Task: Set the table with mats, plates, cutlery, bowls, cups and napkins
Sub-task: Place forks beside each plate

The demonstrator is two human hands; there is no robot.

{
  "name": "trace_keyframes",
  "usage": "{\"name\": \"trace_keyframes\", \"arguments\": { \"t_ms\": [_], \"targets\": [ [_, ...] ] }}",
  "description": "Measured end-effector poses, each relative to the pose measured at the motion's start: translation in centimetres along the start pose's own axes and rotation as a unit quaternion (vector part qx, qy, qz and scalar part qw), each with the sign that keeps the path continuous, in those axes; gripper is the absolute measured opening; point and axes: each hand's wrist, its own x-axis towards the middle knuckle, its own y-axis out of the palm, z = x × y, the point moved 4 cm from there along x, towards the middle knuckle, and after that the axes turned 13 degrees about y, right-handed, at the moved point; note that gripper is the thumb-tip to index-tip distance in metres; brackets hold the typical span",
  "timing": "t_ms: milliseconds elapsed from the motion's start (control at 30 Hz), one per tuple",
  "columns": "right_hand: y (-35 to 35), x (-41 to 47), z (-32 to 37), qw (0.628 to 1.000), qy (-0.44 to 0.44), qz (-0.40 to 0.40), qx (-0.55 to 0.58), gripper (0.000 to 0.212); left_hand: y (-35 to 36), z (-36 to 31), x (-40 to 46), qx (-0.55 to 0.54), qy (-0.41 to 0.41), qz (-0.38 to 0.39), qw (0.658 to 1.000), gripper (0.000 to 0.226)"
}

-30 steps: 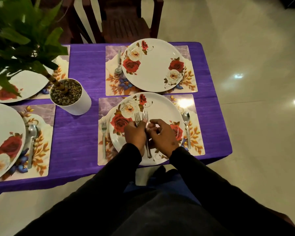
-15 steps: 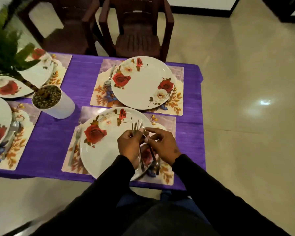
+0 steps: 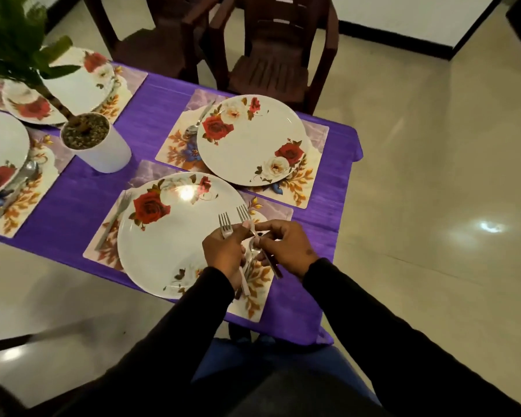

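Note:
Over the near plate's right rim, my left hand (image 3: 224,254) grips a fork (image 3: 225,225) with tines pointing up. My right hand (image 3: 286,246) pinches a second fork (image 3: 243,212) close beside it; the two hands almost touch. Under them the near rose-patterned plate (image 3: 169,245) lies on a floral mat (image 3: 253,299), with another fork (image 3: 115,218) on the mat's left side. A spoon is partly hidden beneath my hands. The far plate (image 3: 253,139) sits on its own mat (image 3: 175,145) with a spoon (image 3: 197,121) at its left.
A white pot with a green plant (image 3: 100,145) stands on the purple tablecloth (image 3: 82,200). More plates on mats lie at the left (image 3: 0,152) and far left (image 3: 73,85). Two dark chairs (image 3: 271,55) stand behind the table. Tiled floor lies to the right.
The view has swung to the right, so the table sits further left in frame. My hands still hold the two forks together over the near plate's right side.

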Motion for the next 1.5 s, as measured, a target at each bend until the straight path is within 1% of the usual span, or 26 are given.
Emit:
{"name": "trace_keyframes", "arguments": {
  "t_ms": [100, 167, 233, 333, 433, 567, 633, 767, 900, 1000, 1100, 1233, 1267, 1367, 1433, 1500],
  "targets": [
    [-1.3, 0.0, 0.3, 1.0, 0.014, 0.007, -0.012, 0.019, 0.8, 0.2, 0.1, -0.015, -0.013, -0.027, 0.999, 0.013],
    [-2.5, 0.3, 0.2, 0.999, 0.012, 0.01, -0.031, 0.014, 1.0, 0.2, -0.4, -0.03, -0.018, -0.046, 0.998, 0.017],
    [-4.1, 0.9, 0.3, 0.998, 0.004, 0.032, -0.056, 0.013, 1.6, 0.2, -1.1, -0.05, -0.014, -0.061, 0.997, 0.021],
    [-6.6, 2.1, 0.7, 0.993, 0.003, 0.075, -0.09, 0.015, 3.3, 0.6, -1.9, -0.058, -0.013, -0.089, 0.994, 0.009],
    [-10.5, 3.6, 1.2, 0.985, -0.001, 0.108, -0.131, 0.017, 6.7, 1.6, -3.0, -0.075, -0.016, -0.125, 0.989, 0.007],
    [-15.2, 5.5, 1.7, 0.975, -0.017, 0.128, -0.181, 0.015, 12.0, 2.8, -5.4, -0.093, -0.032, -0.201, 0.975, 0.01],
    [-16.8, 6.6, 2.5, 0.966, -0.032, 0.139, -0.214, 0.015, 14.0, 3.1, -5.9, -0.109, -0.028, -0.235, 0.966, 0.011],
    [-18.2, 7.8, 4.1, 0.946, -0.06, 0.18, -0.262, 0.013, 15.5, 3.3, -6.6, -0.106, -0.02, -0.271, 0.957, 0.011],
    [-18.3, 8.9, 6.4, 0.92, -0.067, 0.218, -0.318, 0.011, 15.8, 3.2, -6.5, -0.123, 0.021, -0.302, 0.945, 0.009],
    [-19.2, 9.8, 7.5, 0.904, -0.078, 0.209, -0.364, 0.01, 16.3, 3.9, -5.6, -0.128, 0.009, -0.31, 0.942, 0.009],
    [-20.7, 11.6, 8.8, 0.891, -0.107, 0.189, -0.4, 0.009, 18.0, 3.5, -4.0, -0.132, -0.009, -0.294, 0.946, 0.007],
    [-22.9, 14.5, 10.4, 0.896, -0.12, 0.163, -0.395, 0.009, 20.6, 2.9, -2.4, -0.127, -0.018, -0.3, 0.945, 0.01],
    [-23.3, 15.5, 11.1, 0.891, -0.128, 0.159, -0.405, 0.01, 21.3, 2.5, -1.7, -0.125, -0.024, -0.299, 0.946, 0.008],
    [-23.9, 18.7, 12.6, 0.875, -0.133, 0.172, -0.433, 0.013, 22.8, 1.9, 0.7, -0.118, -0.027, -0.312, 0.943, 0.006],
    [-24.2, 21.3, 13.6, 0.862, -0.134, 0.189, -0.45, 0.014, 23.7, 2.0, 2.5, -0.124, -0.034, -0.331, 0.935, 0.01],
    [-24.6, 23.9, 14.6, 0.852, -0.142, 0.204, -0.461, 0.016, 24.8, 2.0, 3.8, -0.134, -0.037, -0.339, 0.93, 0.006]
  ]
}}
